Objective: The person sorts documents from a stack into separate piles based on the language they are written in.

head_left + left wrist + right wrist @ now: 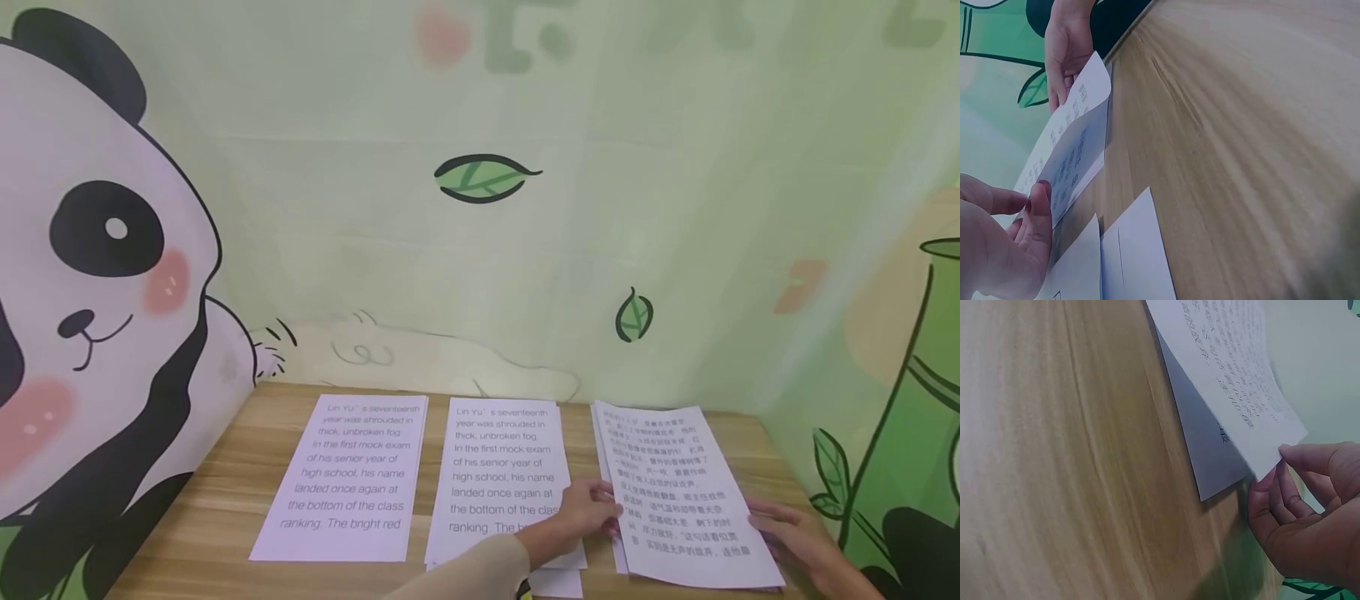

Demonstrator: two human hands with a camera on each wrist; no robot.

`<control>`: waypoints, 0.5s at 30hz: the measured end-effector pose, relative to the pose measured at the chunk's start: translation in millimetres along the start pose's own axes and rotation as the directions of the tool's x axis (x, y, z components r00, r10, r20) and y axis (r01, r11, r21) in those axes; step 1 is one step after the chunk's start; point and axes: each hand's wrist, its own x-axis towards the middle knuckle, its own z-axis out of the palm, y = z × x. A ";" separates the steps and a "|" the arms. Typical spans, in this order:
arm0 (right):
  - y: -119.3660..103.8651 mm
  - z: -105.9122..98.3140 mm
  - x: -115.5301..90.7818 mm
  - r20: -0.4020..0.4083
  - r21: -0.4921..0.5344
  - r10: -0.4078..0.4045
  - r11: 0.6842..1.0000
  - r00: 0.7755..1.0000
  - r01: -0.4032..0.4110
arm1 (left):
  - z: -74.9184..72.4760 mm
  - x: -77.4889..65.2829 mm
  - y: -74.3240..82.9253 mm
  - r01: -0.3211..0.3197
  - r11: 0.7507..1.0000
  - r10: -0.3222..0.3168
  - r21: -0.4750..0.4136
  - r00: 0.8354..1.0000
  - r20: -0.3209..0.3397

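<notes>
A sheet of paper (pixel 678 492) printed with Chinese characters is held raised over more paper at the right of the table. On its left edge, my left hand (pixel 588 508) pinches it between thumb and fingers. My right hand (pixel 798 537) pinches the opposite edge near the bottom; the right wrist view shows its thumb on top of the sheet (pixel 1222 375) and its fingers beneath. The sheet bows between the hands in the left wrist view. Below it lies another printed sheet (pixel 1194 437), mostly covered.
Two piles of English-printed sheets lie on the wooden table (pixel 202 500): a left pile (pixel 341 483) and a middle pile (pixel 498 467), which my left forearm partly covers. A cloth backdrop (pixel 337 208) with a panda and leaves stands behind the table.
</notes>
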 end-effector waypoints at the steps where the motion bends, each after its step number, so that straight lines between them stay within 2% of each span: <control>1: 0.2 0.5 0.3 0.002 -0.009 -0.009 1.000 1.000 0.009 | -0.2 0.8 0.4 0.003 1.000 -0.003 0.009 1.000 0.002; 15: 2.5 -3.1 1.7 -0.011 -0.072 -0.022 0.997 1.000 0.021 | -2.6 4.1 0.0 0.014 0.999 -0.016 0.052 0.999 0.031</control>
